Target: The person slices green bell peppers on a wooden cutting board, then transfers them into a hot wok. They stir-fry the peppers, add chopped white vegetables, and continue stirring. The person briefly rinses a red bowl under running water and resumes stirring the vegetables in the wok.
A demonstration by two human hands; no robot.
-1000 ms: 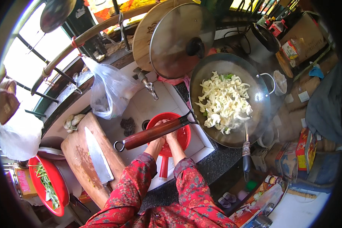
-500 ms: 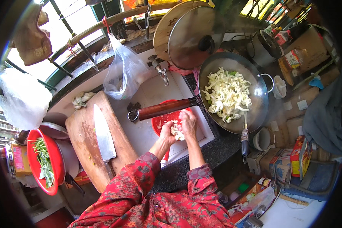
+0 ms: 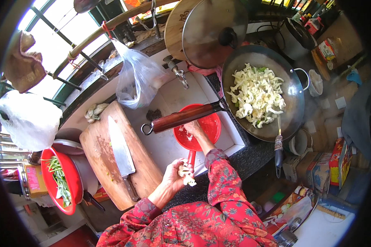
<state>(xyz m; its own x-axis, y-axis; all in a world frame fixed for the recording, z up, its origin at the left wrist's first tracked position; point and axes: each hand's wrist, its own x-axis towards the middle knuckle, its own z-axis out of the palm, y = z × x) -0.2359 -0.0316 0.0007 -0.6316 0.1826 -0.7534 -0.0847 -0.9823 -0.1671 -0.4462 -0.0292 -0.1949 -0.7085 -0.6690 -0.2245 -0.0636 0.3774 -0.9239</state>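
My left hand (image 3: 174, 178) is closed around some cream-white vegetable pieces (image 3: 186, 176), beside the handle of a red plastic scoop (image 3: 217, 131). These pieces look like cauliflower or torn mushroom. My right hand (image 3: 193, 128) reaches down inside the scoop, where small white bits lie. The wok's wooden handle (image 3: 185, 117) crosses above that hand, and its fingers are mostly hidden. To the right stands a dark wok (image 3: 292, 99), heaped with similar cream-white pieces (image 3: 257, 94) and a little green. A spatula (image 3: 279, 144) rests in it with its handle over the rim.
A knife (image 3: 120, 146) lies on a wooden chopping board (image 3: 97, 144) left of the sink (image 3: 165, 148). Beyond the board, a red basin (image 3: 73, 181) holds green leaves. A plastic bag (image 3: 138, 78) hangs near the tap (image 3: 179, 76). Behind the wok leans a glass lid (image 3: 208, 37).
My hands were together over the scoop and have parted. The left has come nearer my body with the pale pieces, while the right has gone down into the scoop. The view has shifted slightly.
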